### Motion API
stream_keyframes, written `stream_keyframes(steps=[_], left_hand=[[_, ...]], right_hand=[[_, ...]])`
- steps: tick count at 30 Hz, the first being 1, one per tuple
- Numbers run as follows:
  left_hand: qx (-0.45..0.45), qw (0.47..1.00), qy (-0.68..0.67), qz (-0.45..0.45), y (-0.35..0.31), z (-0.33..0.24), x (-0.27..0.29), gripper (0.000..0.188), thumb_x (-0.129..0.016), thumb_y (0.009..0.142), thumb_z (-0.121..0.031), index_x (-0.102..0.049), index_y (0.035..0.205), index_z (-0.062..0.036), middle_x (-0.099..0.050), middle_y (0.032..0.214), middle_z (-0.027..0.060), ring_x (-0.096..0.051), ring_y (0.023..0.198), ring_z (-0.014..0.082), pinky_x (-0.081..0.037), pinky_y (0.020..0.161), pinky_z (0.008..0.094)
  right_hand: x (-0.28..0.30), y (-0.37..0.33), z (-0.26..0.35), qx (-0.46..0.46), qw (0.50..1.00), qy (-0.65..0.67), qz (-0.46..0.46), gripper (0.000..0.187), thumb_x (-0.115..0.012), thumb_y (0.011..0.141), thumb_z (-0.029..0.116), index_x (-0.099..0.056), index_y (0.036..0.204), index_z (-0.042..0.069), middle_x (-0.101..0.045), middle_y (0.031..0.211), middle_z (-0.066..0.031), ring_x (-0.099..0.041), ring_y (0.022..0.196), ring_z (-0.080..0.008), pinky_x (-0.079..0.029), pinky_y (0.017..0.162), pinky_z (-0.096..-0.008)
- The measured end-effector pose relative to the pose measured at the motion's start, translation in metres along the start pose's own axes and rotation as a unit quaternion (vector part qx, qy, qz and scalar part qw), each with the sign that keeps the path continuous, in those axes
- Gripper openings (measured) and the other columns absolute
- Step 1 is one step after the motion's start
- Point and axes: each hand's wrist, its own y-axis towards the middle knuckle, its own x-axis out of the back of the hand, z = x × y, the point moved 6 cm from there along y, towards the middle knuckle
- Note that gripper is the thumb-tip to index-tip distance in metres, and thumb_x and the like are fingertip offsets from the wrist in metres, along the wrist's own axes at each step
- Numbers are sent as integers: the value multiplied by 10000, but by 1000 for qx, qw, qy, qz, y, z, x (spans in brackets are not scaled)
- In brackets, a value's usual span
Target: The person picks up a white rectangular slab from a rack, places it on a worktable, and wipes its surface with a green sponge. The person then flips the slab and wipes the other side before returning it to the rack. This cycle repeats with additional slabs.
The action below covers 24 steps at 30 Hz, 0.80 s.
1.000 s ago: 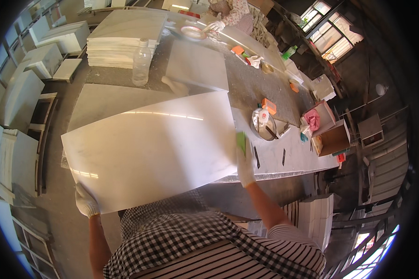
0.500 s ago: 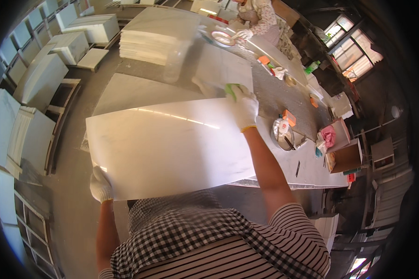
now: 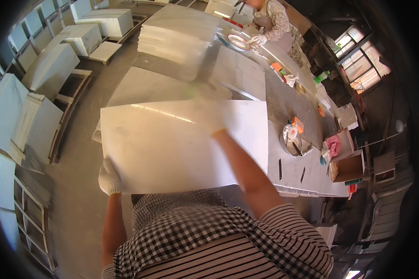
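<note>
A glossy white stone slab (image 3: 158, 151) lies tilted toward me across the near side of the worktable. My left hand (image 3: 109, 177), in a white knitted glove, grips its lower left edge with the thumb on top. Over the slab's far edge is my right hand (image 3: 214, 111), gloved too and smeared by motion. A small green thing (image 3: 198, 90), perhaps a cloth or pad, blurs at its fingers. Whether that hand touches the surface I cannot tell.
A stack of white slabs (image 3: 170, 42) stands at the table's far left. A metal bowl (image 3: 289, 142) with a bottle, an orange block (image 3: 297, 124) and an open cardboard box (image 3: 349, 168) are at right. A co-worker's gloved hand (image 3: 257, 41) is beside a tape roll (image 3: 239, 42). More slabs (image 3: 37, 123) line the left.
My right hand has swept left along the slab's far edge with the green thing. The left hand keeps its grip on the edge. The whole view has shifted slightly.
</note>
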Motion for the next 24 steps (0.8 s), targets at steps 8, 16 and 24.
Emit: stream_keyframes(steps=[8, 16, 24], left_hand=[[16, 999, 28, -1, -2, -1, 3, 659, -377, 939, -622, -693, 872, -47, -687, 879, 208, -657, 826, 397, -500, 766, 462], [23, 999, 37, 14, -3, -3, 3, 657, -372, 940, -627, -702, 953, -59, -696, 976, 206, -656, 920, 402, -503, 824, 452], [36, 999, 26, 18, -5, -4, 6, 630, -393, 930, -620, -715, 951, -78, -696, 937, 216, -660, 908, 403, -505, 812, 456]], right_hand=[[75, -30, -144, -265, 899, -311, 157, 372, -421, 977, 422, -581, 1241, 214, -631, 1195, -64, -635, 984, -327, -481, 878, -488], [-112, 24, 110, -60, 978, 39, 195, 548, -554, 905, 364, -462, 1402, 151, -527, 1391, -154, -517, 1246, -383, -429, 1011, -485], [-103, 53, 191, -17, 973, 170, 152, 296, -546, 909, 328, -572, 1134, 137, -610, 1164, -153, -644, 885, -364, -505, 720, -525]])
